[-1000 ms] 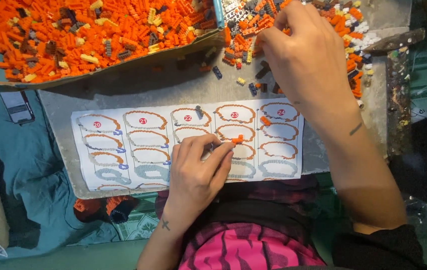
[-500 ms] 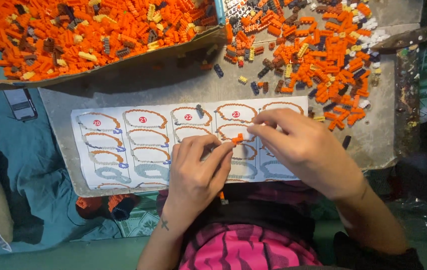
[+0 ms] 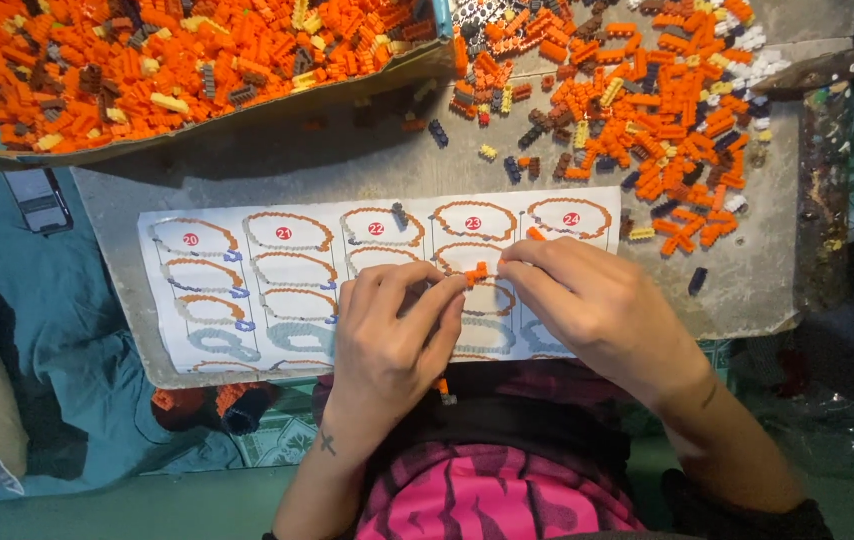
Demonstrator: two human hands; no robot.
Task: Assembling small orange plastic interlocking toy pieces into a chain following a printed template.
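Note:
My left hand and my right hand meet over a white instruction sheet printed with ring-shaped build steps. Between the fingertips of both hands sits a small orange brick assembly, held from each side. A single orange brick lies on the sheet just above my right fingers. A small dark brick rests on the sheet farther up.
A cardboard tray full of mostly orange bricks stands at the top left. A loose pile of orange, white and dark bricks is spread at the top right. The grey board ends at the right. A phone lies at the left.
My right hand came back from the loose pile at the top right and joined my left hand over the sheet. Both now grip the small orange assembly.

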